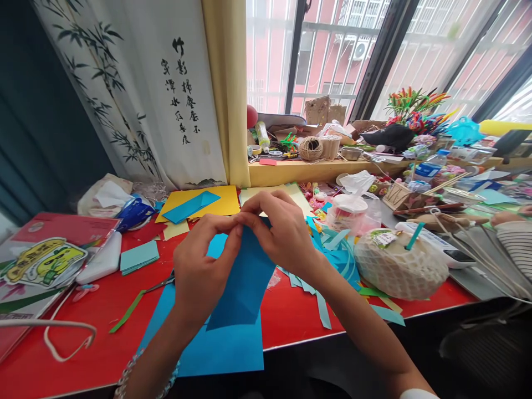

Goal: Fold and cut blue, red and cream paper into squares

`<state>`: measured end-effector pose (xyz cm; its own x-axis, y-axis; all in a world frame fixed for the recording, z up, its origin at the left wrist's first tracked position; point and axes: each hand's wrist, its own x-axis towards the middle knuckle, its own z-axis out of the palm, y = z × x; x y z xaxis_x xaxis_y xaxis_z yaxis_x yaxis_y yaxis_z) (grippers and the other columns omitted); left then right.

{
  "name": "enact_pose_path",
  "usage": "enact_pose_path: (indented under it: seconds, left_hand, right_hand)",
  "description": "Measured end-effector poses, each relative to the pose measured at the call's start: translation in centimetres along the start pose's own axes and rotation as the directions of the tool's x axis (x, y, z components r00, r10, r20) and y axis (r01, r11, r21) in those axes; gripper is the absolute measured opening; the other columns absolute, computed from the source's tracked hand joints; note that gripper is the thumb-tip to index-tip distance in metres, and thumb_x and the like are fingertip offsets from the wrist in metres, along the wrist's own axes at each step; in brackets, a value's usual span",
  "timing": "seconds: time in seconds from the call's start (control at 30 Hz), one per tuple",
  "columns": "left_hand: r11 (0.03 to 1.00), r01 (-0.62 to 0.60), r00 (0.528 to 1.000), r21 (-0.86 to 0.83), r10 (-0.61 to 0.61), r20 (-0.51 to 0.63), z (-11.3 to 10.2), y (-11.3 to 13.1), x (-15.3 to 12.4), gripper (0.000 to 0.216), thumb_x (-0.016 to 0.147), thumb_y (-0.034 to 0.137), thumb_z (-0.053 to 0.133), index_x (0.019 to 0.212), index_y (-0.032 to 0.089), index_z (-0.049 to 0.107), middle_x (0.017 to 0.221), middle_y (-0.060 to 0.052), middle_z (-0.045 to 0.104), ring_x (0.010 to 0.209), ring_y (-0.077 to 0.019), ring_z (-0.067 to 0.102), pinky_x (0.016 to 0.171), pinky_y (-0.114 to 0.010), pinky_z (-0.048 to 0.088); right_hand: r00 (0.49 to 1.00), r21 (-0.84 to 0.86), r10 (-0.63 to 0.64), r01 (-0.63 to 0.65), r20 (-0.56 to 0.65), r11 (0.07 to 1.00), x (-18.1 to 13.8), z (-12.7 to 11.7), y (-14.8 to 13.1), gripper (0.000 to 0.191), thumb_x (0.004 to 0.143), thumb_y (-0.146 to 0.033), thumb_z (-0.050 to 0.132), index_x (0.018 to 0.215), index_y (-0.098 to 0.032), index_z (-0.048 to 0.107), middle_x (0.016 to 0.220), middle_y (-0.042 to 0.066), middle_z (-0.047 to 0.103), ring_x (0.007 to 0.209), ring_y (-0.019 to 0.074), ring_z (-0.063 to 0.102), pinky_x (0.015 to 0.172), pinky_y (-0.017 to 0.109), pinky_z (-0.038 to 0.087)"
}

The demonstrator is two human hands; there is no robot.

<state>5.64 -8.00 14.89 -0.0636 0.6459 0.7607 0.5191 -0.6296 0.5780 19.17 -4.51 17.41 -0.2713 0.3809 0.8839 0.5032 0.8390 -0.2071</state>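
A sheet of blue paper hangs tilted from my fingertips above the table. My left hand pinches its top edge between thumb and forefinger. Close against it, my right hand pinches the same edge, and the fingertips of both hands meet there. Beneath lies a larger blue sheet, partly covered by the held paper and my left forearm. Just left of my left hand are scissors, mostly hidden behind it, with a green paper strip by the blades. A folded blue paper piece rests on yellow paper beyond my hands.
The red table carries a stack of light blue paper at left. Blue paper strips and a net-wrapped coconut lie at right. Another person's striped sleeve shows at the right edge. Craft supplies and twine crowd the windowsill.
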Motion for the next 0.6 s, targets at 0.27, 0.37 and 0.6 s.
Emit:
enact_pose_path:
  seconds: [0.27,0.37,0.6]
  left_hand:
    - [1.0,0.012,0.998,-0.021,-0.01,0.056,0.0,0.3,-0.7,0.005,0.079,0.02,0.061,0.075,0.02,0.058,0.072,0.002,0.06,0.068,-0.0119,0.055,0.06,-0.025,0.05]
    - [1.0,0.026,0.996,-0.016,-0.024,0.09,-0.1,0.4,-0.9,0.006,0.079,0.017,0.06,0.074,0.019,0.057,0.072,0.002,0.06,0.068,-0.0109,0.055,0.06,-0.024,0.049]
    - [1.0,-0.028,0.984,0.014,0.025,0.176,-0.5,0.2,-2.1,0.011,0.079,0.011,0.058,0.071,0.017,0.054,0.068,0.003,0.057,0.063,-0.0081,0.055,0.056,-0.019,0.047]
  right_hand:
    - [0.998,-0.011,0.023,-0.023,-0.052,1.0,0.1,-0.1,0.5,0.02,0.089,-0.031,0.051,0.072,-0.019,0.049,0.065,-0.002,0.06,0.062,0.0115,0.052,0.062,0.023,0.039]
    - [0.997,-0.032,-0.01,0.008,-0.075,0.999,-0.1,-0.1,0.5,0.019,0.089,-0.028,0.052,0.073,-0.019,0.05,0.065,-0.001,0.06,0.062,0.0113,0.052,0.064,0.024,0.038]
    - [0.98,-0.094,0.008,-0.027,-0.201,0.995,0.3,-0.9,1.4,0.017,0.087,-0.027,0.055,0.072,-0.02,0.05,0.066,-0.002,0.061,0.06,0.0115,0.05,0.063,0.025,0.04]
